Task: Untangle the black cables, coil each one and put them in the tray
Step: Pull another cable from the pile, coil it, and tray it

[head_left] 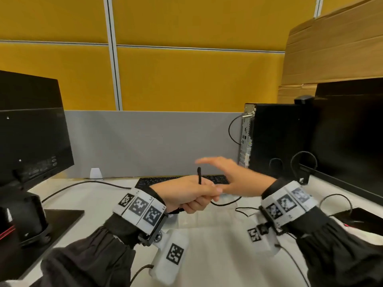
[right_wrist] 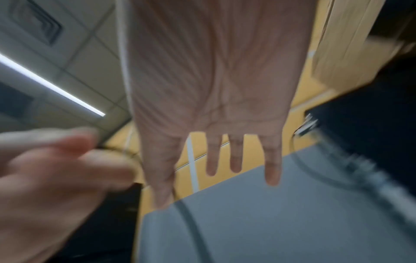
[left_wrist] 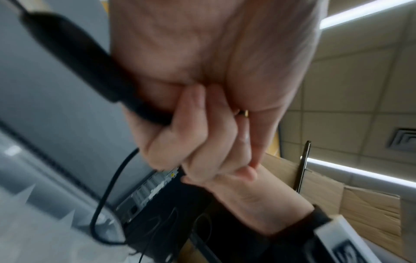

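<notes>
Above the desk's middle, my left hand [head_left: 192, 195] is a fist round a black cable [head_left: 226, 203]. One cable end [head_left: 199, 175] sticks up out of the fist. In the left wrist view the curled fingers [left_wrist: 191, 135] hold a thick black plug [left_wrist: 74, 58], and the thin cable [left_wrist: 108, 192] hangs down in a loop. My right hand [head_left: 226, 172] hovers just behind and to the right of the fist, fingers straight and spread, holding nothing; the right wrist view shows the flat palm [right_wrist: 216, 89]. No tray is in view.
A black keyboard [head_left: 157, 180] lies behind my hands. A monitor [head_left: 31, 129] stands at the left, a black computer tower [head_left: 275, 139] and a second monitor [head_left: 350, 133] at the right. More thin black cable [head_left: 335, 198] lies on the white desk [head_left: 217, 255] at the right.
</notes>
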Action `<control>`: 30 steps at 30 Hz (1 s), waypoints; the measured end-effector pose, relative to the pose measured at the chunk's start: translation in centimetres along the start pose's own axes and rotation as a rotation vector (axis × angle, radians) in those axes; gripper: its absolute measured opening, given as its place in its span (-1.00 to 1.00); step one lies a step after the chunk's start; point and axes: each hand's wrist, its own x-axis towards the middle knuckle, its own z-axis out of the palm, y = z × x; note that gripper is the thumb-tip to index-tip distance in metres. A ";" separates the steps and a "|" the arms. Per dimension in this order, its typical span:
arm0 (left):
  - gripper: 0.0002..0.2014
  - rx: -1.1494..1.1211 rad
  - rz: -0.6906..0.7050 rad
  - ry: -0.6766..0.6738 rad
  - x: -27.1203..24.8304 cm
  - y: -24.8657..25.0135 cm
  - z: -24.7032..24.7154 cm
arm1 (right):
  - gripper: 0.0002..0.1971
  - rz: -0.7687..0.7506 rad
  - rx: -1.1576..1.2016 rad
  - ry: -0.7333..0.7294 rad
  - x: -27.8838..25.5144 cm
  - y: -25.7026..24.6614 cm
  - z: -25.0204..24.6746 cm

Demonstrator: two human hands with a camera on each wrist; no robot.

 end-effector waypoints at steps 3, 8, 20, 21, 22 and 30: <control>-0.72 0.035 0.077 0.030 -1.6 0.6 -1.3 | -0.84 -0.072 0.274 0.070 0.8 -1.5 2.2; -0.74 -0.207 0.380 0.420 -3.9 0.0 -4.8 | -0.68 0.145 0.684 0.359 0.4 -0.3 2.1; -0.73 -0.516 0.708 0.861 0.4 -2.5 -6.8 | -0.69 0.075 -0.513 0.167 0.1 -6.6 5.1; -0.73 -0.431 0.681 0.912 0.8 -3.2 -6.9 | -0.71 0.044 -0.521 0.188 -0.1 -7.0 4.8; -0.73 -0.367 0.658 0.943 1.2 -3.7 -6.9 | -0.73 -0.001 -0.533 0.220 -0.1 -7.3 4.3; -0.76 0.205 0.538 0.909 1.7 -4.1 -6.8 | -0.62 -0.158 -0.219 0.358 0.0 -7.5 0.4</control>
